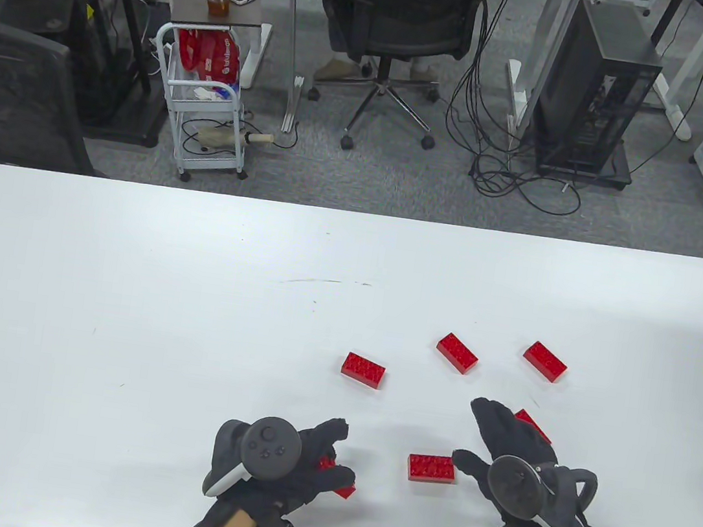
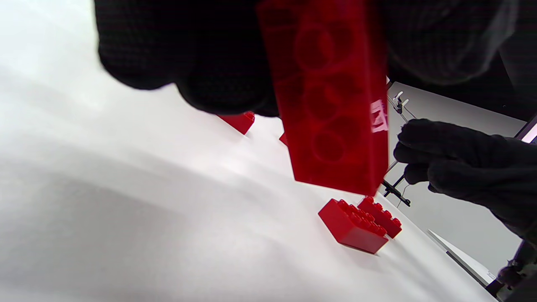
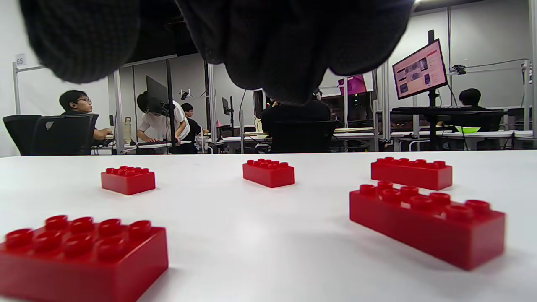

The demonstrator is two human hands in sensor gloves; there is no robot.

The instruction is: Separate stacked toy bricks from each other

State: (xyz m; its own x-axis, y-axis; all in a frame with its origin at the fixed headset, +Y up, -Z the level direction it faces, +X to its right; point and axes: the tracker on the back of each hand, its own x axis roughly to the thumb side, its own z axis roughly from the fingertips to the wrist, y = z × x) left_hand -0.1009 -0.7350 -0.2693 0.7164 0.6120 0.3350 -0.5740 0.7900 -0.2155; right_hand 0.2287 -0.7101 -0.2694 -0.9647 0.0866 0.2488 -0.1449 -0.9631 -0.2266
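Loose red bricks crowd the near right of the white table [image 1: 126, 284]; its left and far parts lie bare.

Five red studded plastic bricks lie apart: one between the gloved hands [image 1: 431, 468], one half hidden under the right hand [image 1: 511, 456], one at centre [image 1: 363, 370], two farther right [image 1: 456, 353] [image 1: 545, 361]. Gaps between them leave room to pass. The left hand [image 1: 284, 463] grips another red brick [image 2: 331, 96] above the tabletop.

Six red toy bricks [image 1: 363, 370], two gloved hands [image 1: 298, 459], one white table [image 1: 123, 310]
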